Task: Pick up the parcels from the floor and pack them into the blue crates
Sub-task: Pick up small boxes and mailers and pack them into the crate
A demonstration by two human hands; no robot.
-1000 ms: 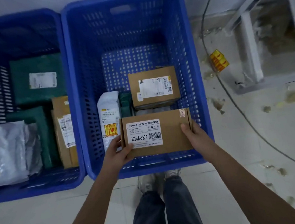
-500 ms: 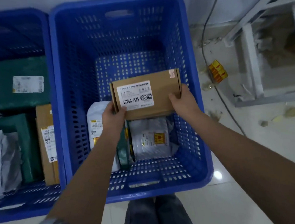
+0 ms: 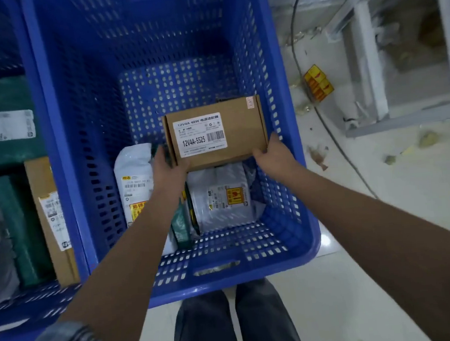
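A brown cardboard parcel (image 3: 239,131) with a white "12V4A-5525" label is deep inside the right blue crate (image 3: 297,196), over the spot of another box that it hides. My left hand (image 3: 168,172) grips its near left corner and my right hand (image 3: 274,156) its near right corner. Below it lie a grey bag parcel (image 3: 221,198) with an orange sticker, a white bag parcel (image 3: 134,178) standing on the left, and a thin green packet (image 3: 181,223) between them. The left blue crate (image 3: 38,132) holds green, brown and silver parcels.
A black cable (image 3: 332,139) runs across the dirty floor right of the crate. A small yellow-red box (image 3: 317,86) lies there, beside a white metal frame (image 3: 367,70). My legs (image 3: 232,324) stand just behind the crate's near rim.
Both hands have carried the brown parcel from above the crate's near rim forward and down into the crate. It now covers the box at the back. The view has moved closer.
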